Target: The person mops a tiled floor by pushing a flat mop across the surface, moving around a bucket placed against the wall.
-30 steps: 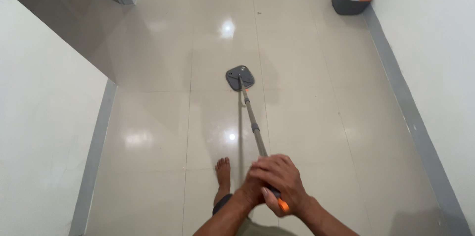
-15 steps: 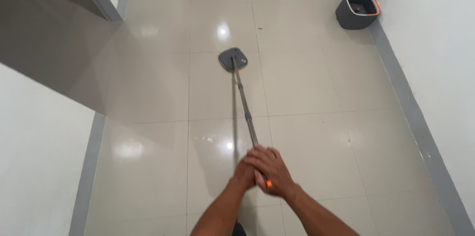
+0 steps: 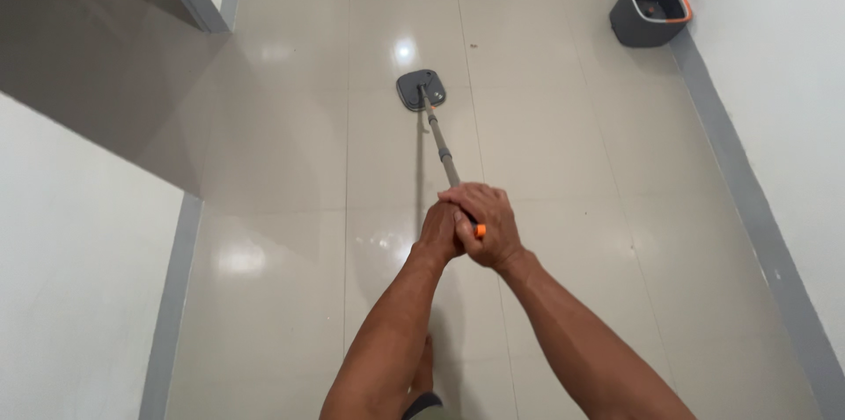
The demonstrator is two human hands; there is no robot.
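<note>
Both arms stretched forward, left hand (image 3: 438, 233) and right hand (image 3: 489, 224) each with grip wrapped tight around the orange-tipped end of the mop handle (image 3: 440, 145). Grey square mop head (image 3: 421, 90) flat on glossy tile floor (image 3: 546, 147), well ahead. Grey bucket (image 3: 650, 13) by right wall.

Head camera looks steeply down (and forward) along the tiled floor (image 3: 546, 147).

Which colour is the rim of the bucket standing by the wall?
Orange; the bucket itself is dark grey. The head view shows it best, at the top right.
</note>
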